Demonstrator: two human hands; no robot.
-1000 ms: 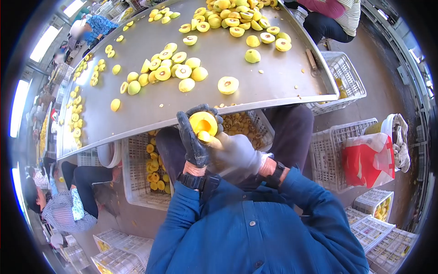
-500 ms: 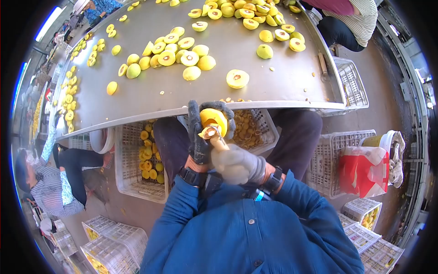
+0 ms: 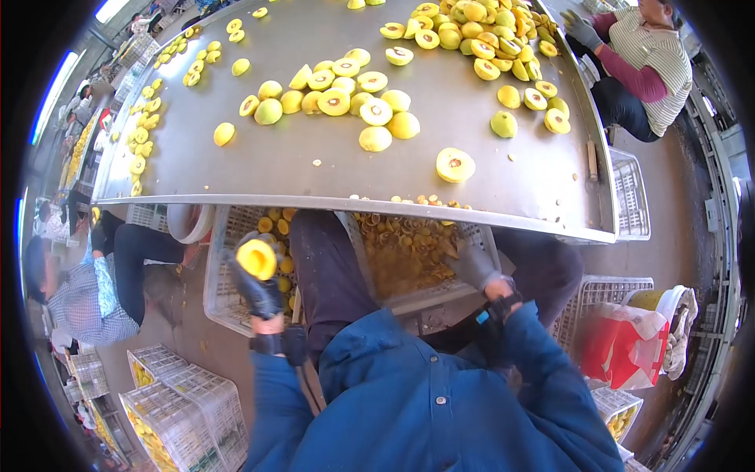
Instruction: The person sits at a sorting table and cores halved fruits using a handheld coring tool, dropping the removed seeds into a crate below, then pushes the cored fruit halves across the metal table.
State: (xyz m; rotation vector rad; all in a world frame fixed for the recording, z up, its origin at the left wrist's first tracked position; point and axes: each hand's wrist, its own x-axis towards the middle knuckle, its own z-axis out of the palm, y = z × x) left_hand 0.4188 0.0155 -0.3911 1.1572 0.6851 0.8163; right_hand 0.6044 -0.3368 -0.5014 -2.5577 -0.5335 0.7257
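In a dark glove, my left hand [image 3: 259, 279] holds a hollowed yellow fruit half [image 3: 256, 259] over the left crate [image 3: 228, 303], which contains more fruit halves. My right hand [image 3: 474, 267], gloved in grey and blurred, is above the right side of a crate of brown pits and scraps [image 3: 409, 256] between my knees; its fingers are smeared by motion, and whatever it holds is not clear. On the metal table [image 3: 314, 177] lie cut fruit halves [image 3: 333, 101], some with the pit in them, and a larger heap [image 3: 487, 31] at the back right.
A wooden-handled tool [image 3: 592, 160] lies near the table's right edge. Co-workers sit at the right [image 3: 645, 71] and the left [image 3: 86, 303]. A red and white bag [image 3: 621, 346] stands beside a bucket at the right. Stacked crates [image 3: 189, 421] of fruit are at the lower left.
My hands have parted. The left one has moved left and down with the fruit half, the right one to the right, away from the fruit. The camera view has shifted.
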